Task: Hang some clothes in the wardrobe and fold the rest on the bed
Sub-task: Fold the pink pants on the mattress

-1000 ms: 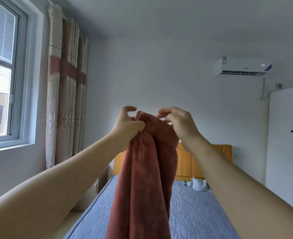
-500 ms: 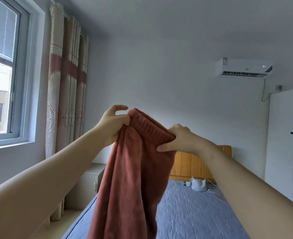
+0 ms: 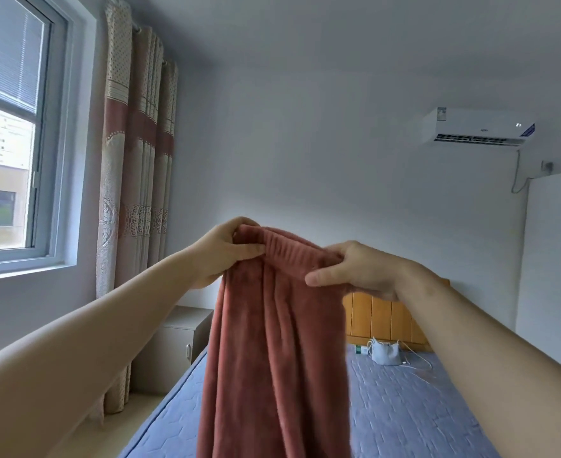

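The garment [image 3: 279,342] is a red-brown fleece piece, and it hangs in the air above the foot part of the bed [image 3: 404,408], held up by its ribbed band [image 3: 289,246]. Its lower part goes out of the picture at the bottom, so I cannot tell if it touches the bed. The left hand [image 3: 226,252] pinches one end of the band, with the thumb in front and the fingers behind. The right hand [image 3: 355,269] is closed on the other end, with its fingers curled over the cloth. The fabric looks soft and thick, and it falls in long loose folds, so I judge it is light and limp and will not keep any shape by itself. It does not look slippery or fragile. The band is the firmest part, so the two ends of it are the good places to hold. To fold it, I think it must be laid flat on the bed and smoothed, because in the air it only bunches. A white bag [image 3: 384,353] lies at the head end of the bed, well apart from the garment.
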The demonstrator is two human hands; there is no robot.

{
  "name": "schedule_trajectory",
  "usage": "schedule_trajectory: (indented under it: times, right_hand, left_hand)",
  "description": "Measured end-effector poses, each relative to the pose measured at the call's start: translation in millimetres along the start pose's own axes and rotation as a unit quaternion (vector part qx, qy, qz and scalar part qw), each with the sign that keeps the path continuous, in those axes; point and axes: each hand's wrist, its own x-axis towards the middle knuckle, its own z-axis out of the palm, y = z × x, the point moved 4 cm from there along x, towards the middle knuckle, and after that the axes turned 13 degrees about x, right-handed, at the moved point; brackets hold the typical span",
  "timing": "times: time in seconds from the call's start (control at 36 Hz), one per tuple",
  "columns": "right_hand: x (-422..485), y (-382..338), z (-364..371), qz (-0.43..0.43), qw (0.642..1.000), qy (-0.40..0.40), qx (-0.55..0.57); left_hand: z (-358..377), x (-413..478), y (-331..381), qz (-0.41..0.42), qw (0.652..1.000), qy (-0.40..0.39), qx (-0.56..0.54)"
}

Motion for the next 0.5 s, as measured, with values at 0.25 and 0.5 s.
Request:
schedule_trajectory:
  times: [0.25,0.5]
  right_hand:
    - [-1.4,1.8,-5.3,0.056,0.986,0.055,-0.144]
    - [0.2,-1.1,-16.9,-0.07,0.974,0.198,0.087]
  left_hand:
    - [-5.0,-0.4,-4.1,-0.02,0.998,-0.056,0.024]
    - [-8.1,7.3,14.0,0.011,0.989,0.059,0.132]
